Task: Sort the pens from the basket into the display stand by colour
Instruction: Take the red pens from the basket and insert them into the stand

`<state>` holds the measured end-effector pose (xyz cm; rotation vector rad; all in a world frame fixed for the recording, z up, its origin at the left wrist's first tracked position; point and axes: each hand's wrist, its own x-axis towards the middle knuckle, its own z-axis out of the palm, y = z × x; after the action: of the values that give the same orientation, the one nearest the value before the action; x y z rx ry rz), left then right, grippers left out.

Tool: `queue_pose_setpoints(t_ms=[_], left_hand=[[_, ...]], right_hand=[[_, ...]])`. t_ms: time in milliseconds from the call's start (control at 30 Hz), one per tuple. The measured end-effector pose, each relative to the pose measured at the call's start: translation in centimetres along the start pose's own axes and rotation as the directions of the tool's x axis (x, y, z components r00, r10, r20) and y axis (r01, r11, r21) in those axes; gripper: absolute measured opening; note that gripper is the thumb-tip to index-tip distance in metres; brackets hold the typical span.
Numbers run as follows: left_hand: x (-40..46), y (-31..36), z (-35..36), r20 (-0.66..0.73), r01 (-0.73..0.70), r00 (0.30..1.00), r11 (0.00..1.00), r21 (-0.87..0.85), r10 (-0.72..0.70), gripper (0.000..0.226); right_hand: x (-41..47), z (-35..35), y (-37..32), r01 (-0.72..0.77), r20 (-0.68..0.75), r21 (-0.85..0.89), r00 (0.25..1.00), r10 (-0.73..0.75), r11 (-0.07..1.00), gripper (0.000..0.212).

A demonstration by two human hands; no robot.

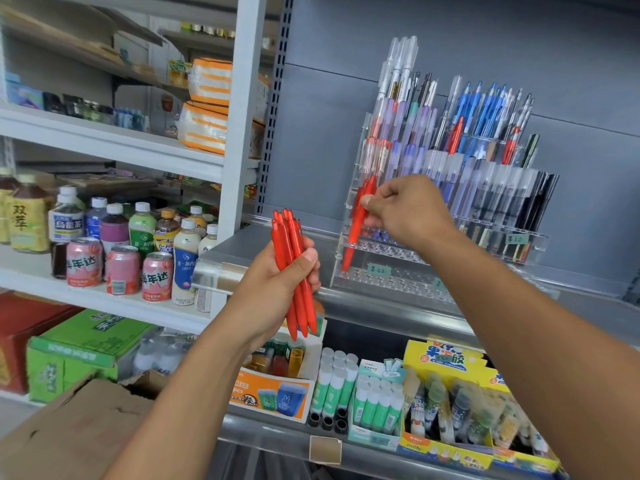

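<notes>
My left hand (pixel 280 275) grips a bundle of several red pens (pixel 294 258), held upright in front of the shelf edge. My right hand (pixel 401 209) pinches a pair of red pens (pixel 355 230) at the left end of the clear acrylic display stand (pixel 398 282); their tips reach down to the stand's lowest front tier. The stand's upper tiers hold red, purple, blue and black pens. No basket is in view.
The stand sits on a grey metal shelf (pixel 346 303). Below it are glue sticks (pixel 336 382) and boxed stationery (pixel 450 410). To the left, white shelves carry drink bottles and cans (pixel 121 251). A cardboard box (pixel 76 431) lies at the lower left.
</notes>
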<state>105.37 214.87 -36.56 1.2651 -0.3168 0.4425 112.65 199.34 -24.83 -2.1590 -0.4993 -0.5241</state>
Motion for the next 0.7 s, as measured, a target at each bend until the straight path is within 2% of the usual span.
queue_pose_setpoints(t_ms=[67, 267, 333, 400, 467, 567, 700], left_hand=[[0.0, 0.1, 0.0, 0.004, -0.002, 1.000, 1.000, -0.006, 0.002, 0.007], [-0.1, 0.4, 0.0, 0.003, -0.005, 1.000, 1.000, -0.028, 0.005, 0.008], [-0.2, 0.4, 0.0, -0.001, -0.006, 1.000, 1.000, -0.026, 0.006, 0.009], [-0.2, 0.4, 0.0, 0.005, -0.002, 1.000, 1.000, -0.019, 0.002, 0.010], [-0.1, 0.3, 0.0, 0.016, 0.007, 1.000, 1.000, -0.025, -0.006, 0.011], [-0.1, 0.1, 0.1, 0.021, 0.007, 1.000, 1.000, -0.023, -0.006, 0.012], [0.0, 0.0, -0.1, 0.046, -0.003, 0.999, 1.000, 0.031, 0.002, 0.023]], right_hand=[[-0.3, 0.5, 0.5, -0.029, 0.033, -0.015, 0.999, 0.030, 0.999, 0.023], [-0.9, 0.7, 0.7, -0.016, 0.000, -0.037, 1.000, 0.016, 0.999, 0.026], [-1.3, 0.7, 0.7, 0.010, -0.077, -0.041, 0.997, -0.014, 0.999, 0.022], [-2.2, 0.6, 0.2, 0.097, -0.220, -0.062, 0.969, -0.108, 0.993, 0.012], [-3.3, 0.8, -0.3, 0.211, -0.254, -0.056, 0.942, -0.218, 0.976, 0.006], [-5.1, 2.1, -0.9, 0.285, -0.040, 0.051, 0.958, -0.283, 0.957, 0.004], [-6.4, 3.5, -1.2, 0.251, 0.184, 0.167, 0.942, -0.280, 0.954, 0.014]])
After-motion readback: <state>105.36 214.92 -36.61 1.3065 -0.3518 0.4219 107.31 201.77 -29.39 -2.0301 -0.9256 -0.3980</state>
